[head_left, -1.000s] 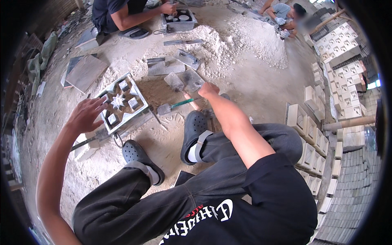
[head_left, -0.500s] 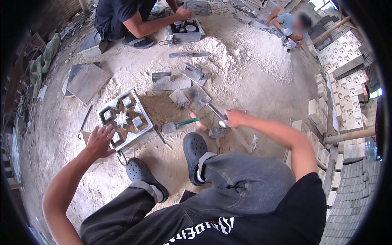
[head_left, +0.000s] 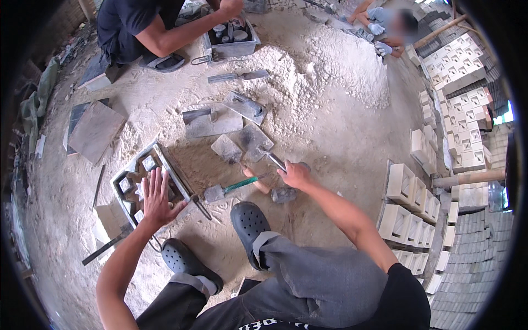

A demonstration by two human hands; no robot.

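Observation:
My left hand spreads its fingers over the near part of a square metal mold, which has pale raised blocks and a star shape inside. Whether the palm presses on it I cannot tell. My right hand is wrapped round the handle of a small square-bladed shovel, whose blade lies on the dusty ground. Below that hand are a mallet, a green-handled trowel and a wooden handle. A dark flat bar juts out beside my left wrist.
Two steel floats lie ahead, before a pale powder heap. A co-worker at the upper left bends over another mold; a gloved person sits at the upper right. Cast blocks line the right. Boards lie left.
My left hand has moved from the mold's near edge to over its inside. My right hand has shifted left and now grips the shovel handle. The dark bar has come into view.

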